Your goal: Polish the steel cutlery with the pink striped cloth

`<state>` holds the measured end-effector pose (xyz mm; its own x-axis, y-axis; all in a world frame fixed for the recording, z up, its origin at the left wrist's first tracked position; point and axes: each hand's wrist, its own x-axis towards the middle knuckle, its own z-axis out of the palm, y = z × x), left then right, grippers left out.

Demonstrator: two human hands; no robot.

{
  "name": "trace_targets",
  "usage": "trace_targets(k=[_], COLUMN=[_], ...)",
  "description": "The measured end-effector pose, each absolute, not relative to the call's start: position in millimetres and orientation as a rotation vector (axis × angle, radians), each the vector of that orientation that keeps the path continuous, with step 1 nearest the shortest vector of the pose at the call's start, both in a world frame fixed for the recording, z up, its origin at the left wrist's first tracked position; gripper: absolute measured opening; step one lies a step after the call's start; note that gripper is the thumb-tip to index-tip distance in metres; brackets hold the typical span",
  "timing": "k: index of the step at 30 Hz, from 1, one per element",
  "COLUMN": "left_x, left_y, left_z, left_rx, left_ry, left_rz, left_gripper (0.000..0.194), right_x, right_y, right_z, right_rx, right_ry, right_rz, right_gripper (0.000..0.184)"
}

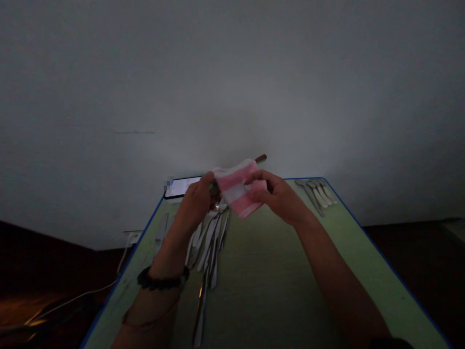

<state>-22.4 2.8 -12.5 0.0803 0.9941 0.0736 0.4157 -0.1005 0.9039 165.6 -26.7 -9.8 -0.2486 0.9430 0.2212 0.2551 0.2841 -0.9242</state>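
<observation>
Cloth point(234, 186) (pink-and-white) lies between the hands point(198, 198) point(275, 194), covering a utensil point(261, 158).

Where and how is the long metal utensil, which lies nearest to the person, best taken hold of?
Probably pinch the long metal utensil across its near end, coming from the near side: that end sticks out of the cutlery pile, while other pieces crowd the far end.

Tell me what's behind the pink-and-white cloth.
One end of a utensil pokes out past the upper right edge of the cloth, with the wall beyond. The cloth covers its middle, so I can't tell what kind of utensil it is.
</observation>
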Motion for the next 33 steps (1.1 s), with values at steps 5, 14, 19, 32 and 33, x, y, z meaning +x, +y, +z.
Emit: trace_targets(k=[5, 14, 19, 32, 33], left_x=[-27.4, -23.5, -22.1, -29.0, -31.3], left_y=[5.7, -0.5, -2.0, -11.0, -9.6], left_z=[-12.6, -3.4, -5.3, -2.5, -3.1], left_rx=[1.63, 1.891, 2.083, 2.587, 2.567], left_ry=[1.472, 1.388, 1.305, 1.067, 1.078], left_rz=[1.096, 0.944, 0.842, 0.745, 0.736], left_gripper=[0.04, 0.035, 0.041, 0.036, 0.037], right_x=[165.2, 170.0, 162.4, 161.9, 164.0], right_y=[-25.9, -27.5, -25.7, -33.5, -33.6], right_z=[-14.9, -12.0, -5.0, -2.7, -1.4], right_rx=[-1.044, -1.231, -1.239, -1.324, -1.332], right_ry=[-1.884, -1.718, -1.899, -2.588, -2.604], right_rz=[1.001, 0.148, -0.118, 0.292, 0.309], right_gripper=[0.022, 0.033, 0.044, 0.027, 0.026])
